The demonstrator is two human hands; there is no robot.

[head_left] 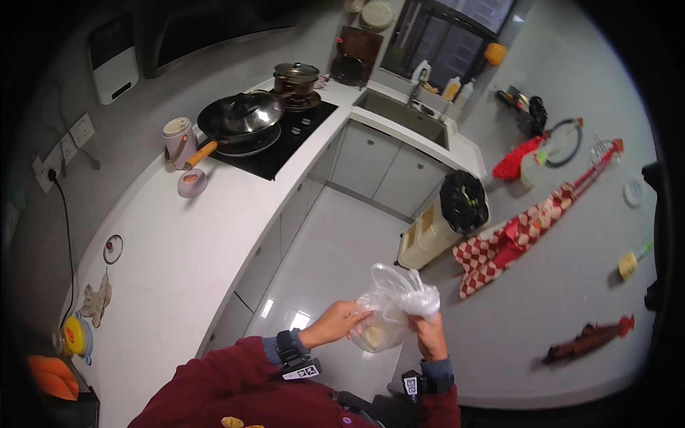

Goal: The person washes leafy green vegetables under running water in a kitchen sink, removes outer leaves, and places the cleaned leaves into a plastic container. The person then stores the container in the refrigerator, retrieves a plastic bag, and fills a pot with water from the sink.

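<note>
A thin, clear plastic bag (389, 299) hangs between my two hands, above the floor and away from the counter. Something pale yellowish lies in its lower part; I cannot make out what. My left hand (334, 323) pinches the bag's left side with thumb and fingers. On the right, my right hand (428, 335) is closed around the bunched plastic below its gathered top. Both wrists carry dark straps with small patterned tags.
To the left runs a white counter (157, 271) with a lilac canister (180, 143), its lid (192, 183) and a small glass lid (113, 249). A covered wok (242, 118) and a pot (296, 77) stand on the stove. Ahead are a sink (403, 118) and a lined bin (435, 228); an apron (510, 242) hangs right.
</note>
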